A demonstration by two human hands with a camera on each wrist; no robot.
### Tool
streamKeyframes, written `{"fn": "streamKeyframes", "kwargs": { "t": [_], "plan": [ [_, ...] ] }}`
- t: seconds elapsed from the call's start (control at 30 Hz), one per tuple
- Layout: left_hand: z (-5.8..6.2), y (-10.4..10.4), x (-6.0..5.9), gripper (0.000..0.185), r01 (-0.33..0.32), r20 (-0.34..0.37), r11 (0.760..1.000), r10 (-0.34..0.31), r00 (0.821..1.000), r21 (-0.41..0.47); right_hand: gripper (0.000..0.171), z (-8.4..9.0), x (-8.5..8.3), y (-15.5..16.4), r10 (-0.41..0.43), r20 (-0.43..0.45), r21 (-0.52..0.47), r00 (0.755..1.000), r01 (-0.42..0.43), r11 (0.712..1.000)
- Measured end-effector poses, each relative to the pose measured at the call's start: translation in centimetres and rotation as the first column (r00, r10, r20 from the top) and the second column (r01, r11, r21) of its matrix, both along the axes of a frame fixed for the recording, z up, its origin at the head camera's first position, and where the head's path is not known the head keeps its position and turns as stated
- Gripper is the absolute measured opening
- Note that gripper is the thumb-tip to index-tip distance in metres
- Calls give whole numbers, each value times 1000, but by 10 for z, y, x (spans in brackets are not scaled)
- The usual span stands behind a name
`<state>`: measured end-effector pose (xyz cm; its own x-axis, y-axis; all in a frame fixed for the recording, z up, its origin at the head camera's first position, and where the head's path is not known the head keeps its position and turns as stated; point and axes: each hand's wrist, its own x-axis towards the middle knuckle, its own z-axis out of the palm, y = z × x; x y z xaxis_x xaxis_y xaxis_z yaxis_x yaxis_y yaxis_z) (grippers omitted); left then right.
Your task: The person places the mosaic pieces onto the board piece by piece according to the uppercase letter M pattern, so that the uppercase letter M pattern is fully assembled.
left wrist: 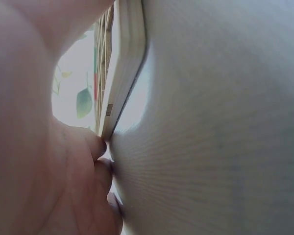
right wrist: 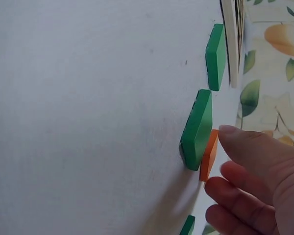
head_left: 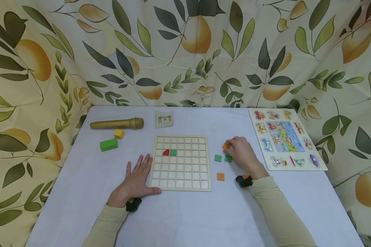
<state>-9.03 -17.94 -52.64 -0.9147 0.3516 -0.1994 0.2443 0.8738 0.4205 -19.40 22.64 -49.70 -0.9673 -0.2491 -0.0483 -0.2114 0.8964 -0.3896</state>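
A square wooden grid board (head_left: 180, 176) lies on the table with a red rounded piece (head_left: 166, 152) and a green square tile (head_left: 173, 152) in neighbouring cells. My left hand (head_left: 138, 180) rests spread along its left edge, thumb at the near left corner. In the left wrist view, fingers touch the board's side (left wrist: 125, 73). To the right of the board, my right hand (head_left: 242, 154) has its thumb and fingertips at an orange square tile (head_left: 226, 145), (right wrist: 209, 155). Close by lie two green tiles (head_left: 217, 157), (right wrist: 198, 129) and another orange tile (head_left: 221, 176). My wrist partly hides an orange piece (head_left: 245, 177).
A small patterned grid card (head_left: 164, 119) lies behind the board. At the back left are a brown microphone-shaped object (head_left: 116, 123), a yellow block (head_left: 119, 133) and a green block (head_left: 109, 144). A picture puzzle board (head_left: 284, 139) lies at the right. Patterned cloth hangs around the table.
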Motion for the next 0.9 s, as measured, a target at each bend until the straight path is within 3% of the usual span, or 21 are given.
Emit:
{"fn": "streamKeyframes", "kwargs": {
  "t": [0.3, 0.9],
  "plan": [
    [1, 0, -1, 126, 0, 7, 1000, 0, 1000, -9, 39, -5, -2, 2, -22, 10, 28, 1000, 22, 999],
    [-1, 0, -1, 127, -1, 6, 1000, 1, 1000, -12, 32, -11, 1, -2, -81, -88, -13, 993, 80, 997]
  ]
}}
